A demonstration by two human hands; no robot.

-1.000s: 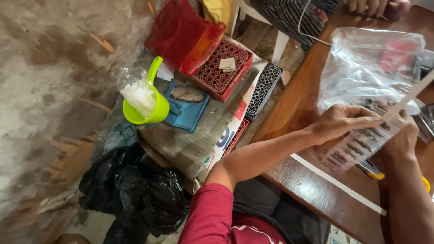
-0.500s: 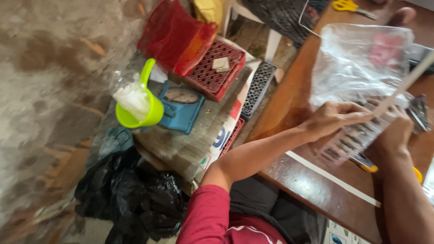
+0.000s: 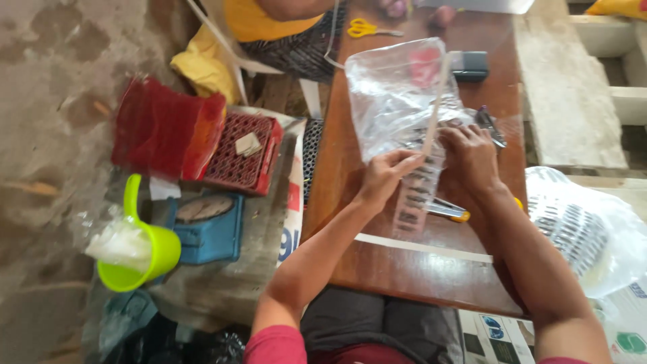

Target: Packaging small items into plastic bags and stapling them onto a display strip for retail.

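A: What has moved since half a second ago?

B: The view has swung round, so the brown wooden table (image 3: 404, 263) now runs straight up the picture instead of slanting. The hands have stayed on the clear crinkled plastic bag (image 3: 397, 101), and a pair of yellow-handled scissors (image 3: 364, 28) now shows at the table's far end.

A: Where is the bag?

B: It lies on the table in front of the person, its open end pointing away. A flat strip of small dark packets (image 3: 418, 192) sticks out of its near end, between the two hands.

A: And the left hand (image 3: 384, 178)?

B: Its fingers are pinched together on the bag's near edge, right where the strip comes out.

A: The right hand (image 3: 472, 158)?

B: It rests knuckles-up on the bag's right side, fingers curled onto the plastic. A thin pale stick (image 3: 435, 111) rises from between the hands across the bag; I cannot tell which fingers hold it.

A: What else is near?

B: A long white strip (image 3: 424, 248) lies across the table just beside the wrists. On the floor to the left stand a red plastic basket (image 3: 242, 152), a blue scale (image 3: 209, 229) and a lime green scoop (image 3: 145, 253). To the right, a second clear bag (image 3: 586, 229) holds more dark packets.
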